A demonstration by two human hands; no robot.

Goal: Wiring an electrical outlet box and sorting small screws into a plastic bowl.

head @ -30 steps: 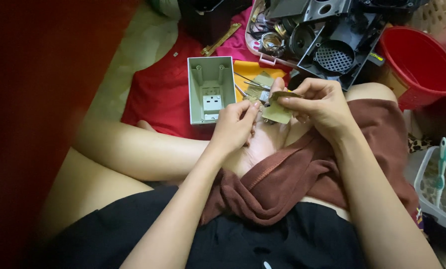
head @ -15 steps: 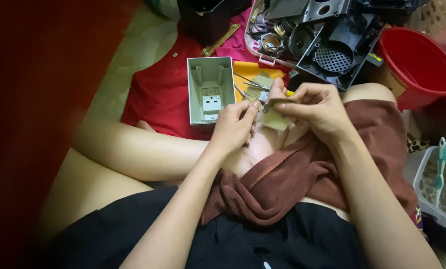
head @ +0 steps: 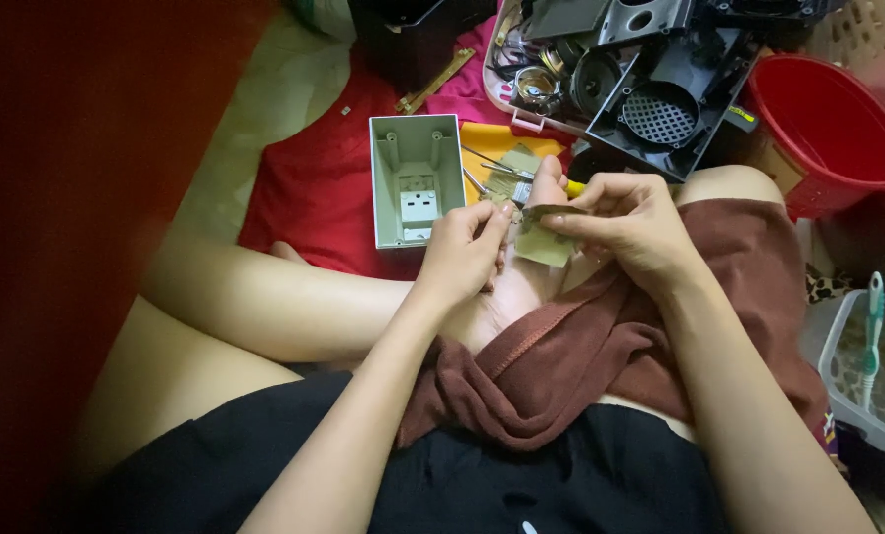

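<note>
Both hands meet over the lap, the right hand (head: 632, 220) pinching a small tan board (head: 544, 244) steady while the left hand (head: 465, 249) fingers pinch its edge, the open grey box (head: 415, 178) within reach.

Circuit board (head: 543, 243): matt, tan. Open box (head: 416, 179): smooth grey plastic, matt. Bucket (head: 826, 131): glossy red plastic. Lap cloth (head: 601, 346): soft brown fabric. Black housing (head: 660, 89): matt plastic, perforated grille.
</note>
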